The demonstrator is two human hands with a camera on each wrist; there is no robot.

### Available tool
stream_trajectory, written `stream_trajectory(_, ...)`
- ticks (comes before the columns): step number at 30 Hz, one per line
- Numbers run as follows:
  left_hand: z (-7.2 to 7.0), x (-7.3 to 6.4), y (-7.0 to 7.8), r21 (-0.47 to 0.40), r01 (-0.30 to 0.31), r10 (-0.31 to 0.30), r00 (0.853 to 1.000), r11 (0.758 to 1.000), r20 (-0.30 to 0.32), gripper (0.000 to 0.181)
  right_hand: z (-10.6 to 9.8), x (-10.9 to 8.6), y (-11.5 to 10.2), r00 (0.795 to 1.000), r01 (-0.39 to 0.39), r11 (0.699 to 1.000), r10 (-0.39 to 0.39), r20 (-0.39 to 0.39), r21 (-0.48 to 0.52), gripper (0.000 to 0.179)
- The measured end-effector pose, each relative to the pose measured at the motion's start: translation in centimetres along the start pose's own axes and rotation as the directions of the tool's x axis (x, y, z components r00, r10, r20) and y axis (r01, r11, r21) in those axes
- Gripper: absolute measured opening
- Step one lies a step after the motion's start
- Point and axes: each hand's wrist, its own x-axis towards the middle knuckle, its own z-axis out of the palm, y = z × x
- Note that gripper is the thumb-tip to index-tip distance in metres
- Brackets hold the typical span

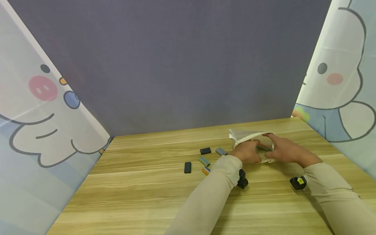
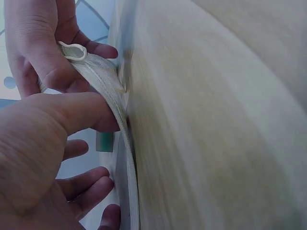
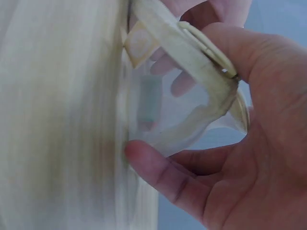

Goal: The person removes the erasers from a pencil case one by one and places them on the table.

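Note:
A translucent pouch (image 1: 244,133) with a cream zip edge lies on the table, its mouth spread toward me. My left hand (image 1: 246,151) is in the mouth, thumb against the near edge (image 2: 128,148) and its other fingers loosely bent inside, holding nothing. At the right end, my right hand (image 1: 286,150) holds the pouch, with thumb beside the zip end (image 3: 211,50) and fingers round the other side. Inside lies a red and grey-green oblong item (image 1: 262,147), partly hidden by fingers; its green part (image 2: 104,141) shows in the left wrist view.
Left of the pouch lie two small black blocks (image 1: 205,150), a grey block (image 1: 221,151), a teal block (image 1: 204,161) and a yellow-and-blue block (image 1: 206,170) partly behind my left sleeve. A grey panel (image 1: 191,65) stands behind the wooden table (image 1: 132,195), with printed curtains at both sides.

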Motion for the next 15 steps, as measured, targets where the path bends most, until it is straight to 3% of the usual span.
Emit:
stream_trajectory(7, -0.18, 0.06, -0.13, -0.059, 0.026, -0.024, 0.999, 0.998, 0.035, 0.077, 0.35, 0.27, 0.35, 1.000, -0.009, 1.000, 0.010, -0.018, 0.017, 0.074)
stream_trajectory(15, -0.14, 0.20, -0.32, -0.055, 0.009, -0.007, 1.000, 0.998, 0.030, 0.079, 0.46, 0.38, 0.61, 1.000, -0.014, 1.000, 0.015, -0.017, 0.012, 0.074)
